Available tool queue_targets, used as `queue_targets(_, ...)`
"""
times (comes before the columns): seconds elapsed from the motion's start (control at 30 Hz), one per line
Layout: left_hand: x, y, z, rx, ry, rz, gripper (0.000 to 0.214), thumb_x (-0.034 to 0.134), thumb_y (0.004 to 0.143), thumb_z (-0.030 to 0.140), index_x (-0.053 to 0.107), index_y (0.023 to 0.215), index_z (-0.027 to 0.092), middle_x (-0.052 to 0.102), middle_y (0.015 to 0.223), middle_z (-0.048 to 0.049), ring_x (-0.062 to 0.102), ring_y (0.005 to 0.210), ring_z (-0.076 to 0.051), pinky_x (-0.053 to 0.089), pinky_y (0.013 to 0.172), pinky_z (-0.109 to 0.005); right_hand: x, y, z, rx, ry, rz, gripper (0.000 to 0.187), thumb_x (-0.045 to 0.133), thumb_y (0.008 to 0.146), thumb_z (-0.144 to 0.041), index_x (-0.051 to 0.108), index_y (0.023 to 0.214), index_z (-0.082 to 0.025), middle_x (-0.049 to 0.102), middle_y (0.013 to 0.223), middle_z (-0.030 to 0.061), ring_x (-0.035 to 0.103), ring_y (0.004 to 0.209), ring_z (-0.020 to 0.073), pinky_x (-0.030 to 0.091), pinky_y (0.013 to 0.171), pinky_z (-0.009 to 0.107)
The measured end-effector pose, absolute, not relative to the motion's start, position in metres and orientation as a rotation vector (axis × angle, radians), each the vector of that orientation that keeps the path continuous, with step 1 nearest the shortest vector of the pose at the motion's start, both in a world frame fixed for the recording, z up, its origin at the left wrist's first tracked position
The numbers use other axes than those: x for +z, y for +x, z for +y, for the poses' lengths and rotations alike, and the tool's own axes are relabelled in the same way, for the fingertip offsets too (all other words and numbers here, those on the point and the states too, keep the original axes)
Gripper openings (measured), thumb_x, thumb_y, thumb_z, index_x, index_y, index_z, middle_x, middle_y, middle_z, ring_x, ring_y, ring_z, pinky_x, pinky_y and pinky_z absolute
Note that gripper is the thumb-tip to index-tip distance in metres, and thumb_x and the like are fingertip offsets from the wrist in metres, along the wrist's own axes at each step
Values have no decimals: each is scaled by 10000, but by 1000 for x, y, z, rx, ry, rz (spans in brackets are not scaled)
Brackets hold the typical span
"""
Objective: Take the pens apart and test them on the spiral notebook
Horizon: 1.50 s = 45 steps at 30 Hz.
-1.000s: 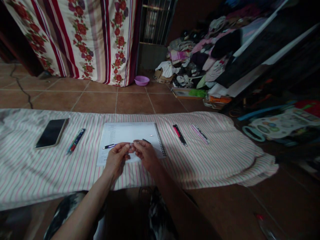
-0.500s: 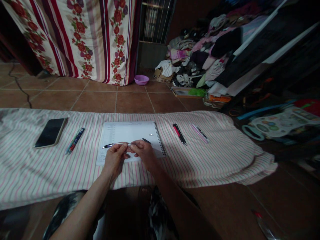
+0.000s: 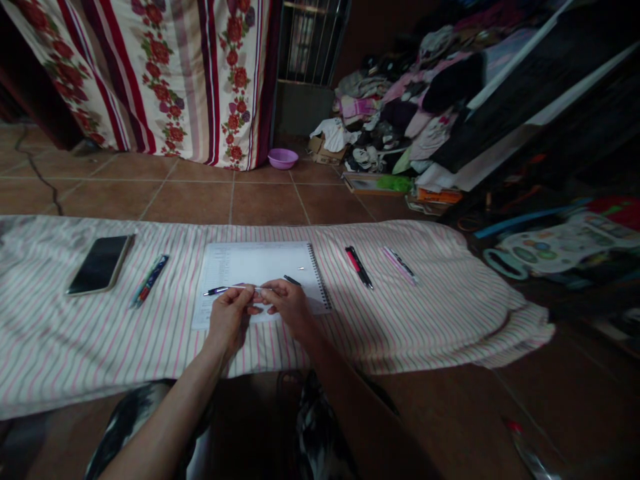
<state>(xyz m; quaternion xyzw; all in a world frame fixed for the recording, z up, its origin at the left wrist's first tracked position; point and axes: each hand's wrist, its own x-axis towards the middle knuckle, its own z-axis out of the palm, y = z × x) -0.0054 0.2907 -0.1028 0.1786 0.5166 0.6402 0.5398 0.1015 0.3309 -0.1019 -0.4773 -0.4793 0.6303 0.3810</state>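
My left hand (image 3: 227, 319) and my right hand (image 3: 287, 308) meet over the near edge of an open spiral notebook (image 3: 260, 263), which lies on a pink-striped cloth (image 3: 425, 307). Both pinch a thin pen (image 3: 220, 291) whose dark tip sticks out to the left of my left fingers. Beside my right fingers a small dark pen part (image 3: 292, 281) rests on the page. A tiny pale piece (image 3: 301, 269) lies farther up the page.
On the cloth lie a dark phone (image 3: 100, 264) and two pens (image 3: 150, 279) at left, a red-and-black pen pair (image 3: 359, 267) and a pink pen (image 3: 400, 265) at right. Beyond are tiled floor, a purple bowl (image 3: 283, 159), a floral curtain, piled clothes and toys.
Both hands stayed pinched together over the notebook's near edge. The pen between them shifted slightly. Nothing else on the cloth moved.
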Motion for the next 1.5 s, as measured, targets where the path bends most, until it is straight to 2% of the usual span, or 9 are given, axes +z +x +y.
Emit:
queue_targets(0.17, -102, -5, 290, 1521, 422, 1230, 309, 768, 514, 342, 614, 660, 118, 636, 621, -14, 586, 559, -116, 444, 496, -217, -104, 102, 332, 1632, -1195, -1224, 170, 643, 633, -294, 623, 755, -178, 663, 622, -3, 668, 669, 172, 440, 431, 194)
queue_targets(0.4, -100, -5, 290, 1519, 472, 1191, 274, 758, 543, 326, 612, 648, 119, 632, 573, -18, 551, 500, -101, 399, 461, -209, -113, 104, 334, 1586, -1180, -1331, 181, 627, 674, -307, 637, 786, -165, 639, 602, -13, 633, 594, 128, 447, 435, 184)
queue_targets(0.7, -106, -3, 290, 1534, 475, 1186, 278, 752, 560, 331, 619, 672, 114, 635, 620, -23, 580, 575, -121, 438, 511, -223, -114, 103, 334, 1608, -1165, -1324, 175, 624, 677, -301, 622, 776, -157, 666, 631, 12, 661, 650, 162, 472, 446, 199)
queue_targets(1.07, -106, -3, 292, 1587, 388, 1223, 295, 782, 503, 324, 624, 637, 114, 650, 585, -26, 595, 529, -125, 463, 486, -224, -110, 103, 333, 1656, -1183, -1260, 260, 637, 655, -325, 628, 849, -152, 681, 695, 24, 649, 661, 153, 483, 452, 200)
queue_targets(1.5, -111, -2, 293, 1616, 389, 1258, 272, 765, 527, 309, 602, 627, 116, 642, 538, -13, 571, 454, -101, 433, 444, -201, -115, 101, 334, 1529, -1183, -1313, 190, 630, 641, -306, 666, 759, -161, 638, 595, -4, 605, 571, 134, 478, 452, 215)
